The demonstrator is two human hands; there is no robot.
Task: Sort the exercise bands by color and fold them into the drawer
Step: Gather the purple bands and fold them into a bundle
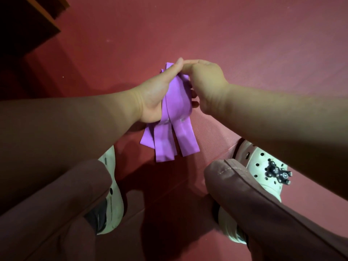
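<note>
The left hand and right hand each have a closed grip round limp, seemingly light purple bands, best pinched mid-bunch.

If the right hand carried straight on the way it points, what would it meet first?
The right hand would press into the purple bands it holds, with the left hand just behind them; depth is unclear.

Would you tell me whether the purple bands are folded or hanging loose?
Bunched, not folded flat: the purple bands are held between the left hand and right hand, and their ends dangle splayed below the palms.
</note>
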